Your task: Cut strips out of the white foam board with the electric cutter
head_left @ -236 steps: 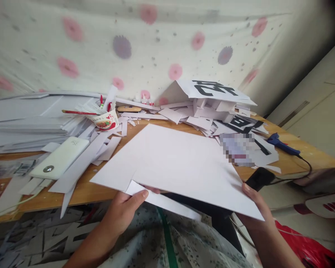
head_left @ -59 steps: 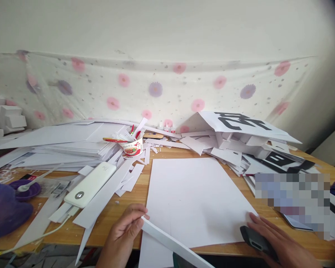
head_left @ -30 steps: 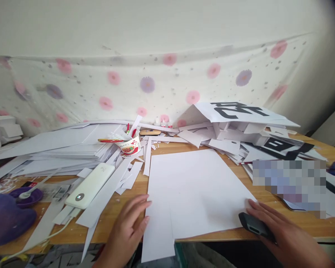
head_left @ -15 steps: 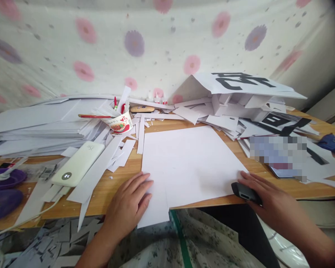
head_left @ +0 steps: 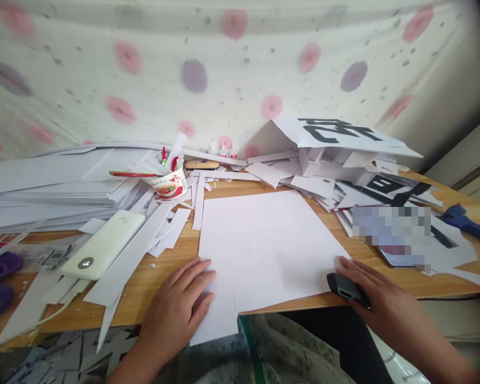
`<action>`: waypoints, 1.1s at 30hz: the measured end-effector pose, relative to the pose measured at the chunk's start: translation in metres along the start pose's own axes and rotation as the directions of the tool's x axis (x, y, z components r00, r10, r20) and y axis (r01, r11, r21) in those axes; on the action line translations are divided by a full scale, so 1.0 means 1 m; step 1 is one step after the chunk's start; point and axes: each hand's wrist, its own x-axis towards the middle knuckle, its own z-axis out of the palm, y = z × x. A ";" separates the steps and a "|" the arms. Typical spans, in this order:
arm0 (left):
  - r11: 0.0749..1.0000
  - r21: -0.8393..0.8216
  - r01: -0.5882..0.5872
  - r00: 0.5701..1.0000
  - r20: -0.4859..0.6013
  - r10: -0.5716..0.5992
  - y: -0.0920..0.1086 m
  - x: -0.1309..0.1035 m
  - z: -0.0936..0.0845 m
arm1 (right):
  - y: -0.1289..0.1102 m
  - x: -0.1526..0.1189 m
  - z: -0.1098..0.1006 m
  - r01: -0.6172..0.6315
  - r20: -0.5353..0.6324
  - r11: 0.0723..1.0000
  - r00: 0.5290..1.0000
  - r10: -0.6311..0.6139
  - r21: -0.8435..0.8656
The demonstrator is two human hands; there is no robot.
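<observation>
A large white foam-board-like sheet (head_left: 260, 245) lies flat on the wooden table, its lower left part jutting past the front edge. My left hand (head_left: 180, 298) rests open on the sheet's left edge, fingers stretched and thumb apart. At the sheet's right corner, my right hand (head_left: 378, 296) is closed around a dark grey utility knife (head_left: 347, 289); no blade shows. The fingertips of that hand touch the sheet's edge. A faint straight line runs up from the notch in the sheet's near side.
Left stand a white power bank (head_left: 104, 245) with cable, loose strips, stacked white sheets (head_left: 56, 181) and a paper cup (head_left: 168, 184) of tools. Right are a white model (head_left: 332, 157) with black markings, a blurred-out flat item (head_left: 392, 240) and a blue tool (head_left: 464, 221). Scraps lie below the table.
The view has tilted up slightly, so the table and its things sit lower in the picture. Both hands keep their places on the sheet, and the knife stays in my right hand.
</observation>
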 end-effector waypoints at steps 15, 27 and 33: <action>0.997 0.078 -0.017 1.000 0.001 0.017 0.001 -0.001 0.000 | 0.004 0.002 0.007 0.050 -0.056 0.997 0.997 -0.053 -0.059; 0.966 0.121 -0.229 0.956 0.212 0.201 -0.006 -0.032 -0.018 | 0.002 0.005 0.007 -0.028 -0.048 0.999 0.998 0.029 0.022; 0.948 0.184 -0.262 0.961 -0.045 0.274 0.001 -0.023 0.000 | -0.004 0.018 0.012 -0.153 -0.109 0.986 0.981 0.159 0.060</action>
